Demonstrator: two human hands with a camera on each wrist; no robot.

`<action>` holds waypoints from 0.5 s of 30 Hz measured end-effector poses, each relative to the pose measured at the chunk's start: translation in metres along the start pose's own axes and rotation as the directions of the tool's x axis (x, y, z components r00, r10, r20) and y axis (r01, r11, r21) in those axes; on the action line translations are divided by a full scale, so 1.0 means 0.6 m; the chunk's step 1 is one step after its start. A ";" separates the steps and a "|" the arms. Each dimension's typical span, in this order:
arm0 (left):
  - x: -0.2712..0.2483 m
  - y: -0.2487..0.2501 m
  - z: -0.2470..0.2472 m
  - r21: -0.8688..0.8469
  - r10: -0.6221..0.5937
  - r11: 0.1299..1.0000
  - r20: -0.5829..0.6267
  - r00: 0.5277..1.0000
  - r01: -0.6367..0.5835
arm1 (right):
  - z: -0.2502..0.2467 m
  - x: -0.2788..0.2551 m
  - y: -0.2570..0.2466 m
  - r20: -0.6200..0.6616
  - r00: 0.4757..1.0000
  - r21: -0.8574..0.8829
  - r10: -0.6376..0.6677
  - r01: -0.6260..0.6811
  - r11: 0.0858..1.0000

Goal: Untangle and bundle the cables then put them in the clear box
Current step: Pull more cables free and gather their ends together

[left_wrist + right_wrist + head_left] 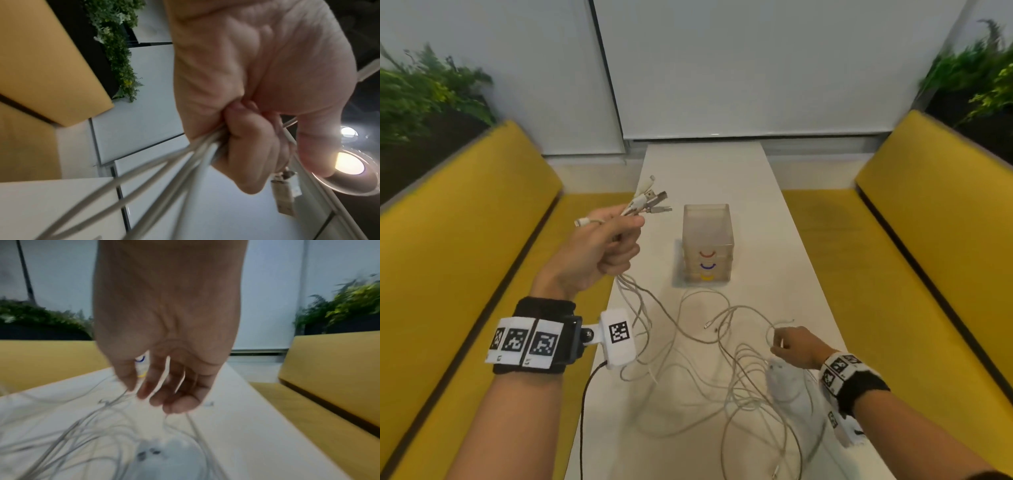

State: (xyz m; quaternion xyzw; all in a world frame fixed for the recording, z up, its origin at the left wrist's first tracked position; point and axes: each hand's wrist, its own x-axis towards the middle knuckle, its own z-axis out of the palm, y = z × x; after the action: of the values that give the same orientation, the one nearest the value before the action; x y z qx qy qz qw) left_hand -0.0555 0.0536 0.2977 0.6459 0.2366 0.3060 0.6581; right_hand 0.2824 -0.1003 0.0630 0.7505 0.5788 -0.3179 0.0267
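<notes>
1. Cable plug ends [650, 200] are being gripped together in the raised left hand [602, 246] at 10 o'clock, evidently for aligning.
2. Loose cables [709, 370] are lying tangled on the bench [774, 240].
3. One strand is apparently being pinched by the right hand [796, 346] at 4 o'clock.
4. The clear box [707, 240] is standing at 12 o'clock, awaiting the bundle.

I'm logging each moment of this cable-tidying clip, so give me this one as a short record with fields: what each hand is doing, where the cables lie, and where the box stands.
left hand: left hand raised, its grip closed round a bunch of cable ends
right hand: right hand low over the table, fingers at a loose cable; grip unclear through blur
cables: tangled cables spread on the table, trailing from the left hand
box: clear box upright beyond the tangle, no cable in it
</notes>
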 end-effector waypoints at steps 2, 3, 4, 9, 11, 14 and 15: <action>-0.003 -0.001 -0.001 -0.003 -0.014 1.000 -0.027 1.000 0.014 | 0.023 0.022 -0.010 -0.003 1.000 0.083 -0.020 0.020 0.996; -0.005 -0.001 -0.001 0.011 -0.016 1.000 -0.047 0.999 0.016 | 0.035 0.031 -0.016 0.035 0.999 0.110 -0.003 0.000 0.994; -0.006 -0.002 -0.001 0.024 -0.013 1.000 -0.067 0.998 0.015 | 0.048 0.039 -0.022 0.046 0.999 0.111 0.015 -0.020 0.994; -0.015 -0.010 -0.001 0.106 -0.002 0.994 -0.119 0.993 0.015 | 0.091 0.070 -0.016 -0.112 0.992 -0.034 0.051 -0.055 0.998; -0.019 -0.012 -0.002 0.121 -0.001 0.993 -0.140 0.990 0.018 | 0.098 0.077 -0.005 -0.134 0.989 -0.005 0.056 -0.058 0.998; -0.023 -0.012 -0.010 0.135 0.004 0.991 -0.198 0.980 0.023 | 0.101 0.079 0.006 -0.135 0.990 -0.036 0.049 -0.055 0.998; -0.023 -0.011 -0.013 0.142 0.015 0.990 -0.214 0.977 0.016 | 0.103 0.076 0.007 -0.133 0.990 -0.041 0.046 -0.052 0.998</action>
State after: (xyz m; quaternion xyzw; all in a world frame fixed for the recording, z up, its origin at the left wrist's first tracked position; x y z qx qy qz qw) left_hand -0.0699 0.0493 0.2897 0.6544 0.3278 0.3562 0.5809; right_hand 0.2644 -0.0883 -0.0107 0.7831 0.5677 -0.2535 0.0128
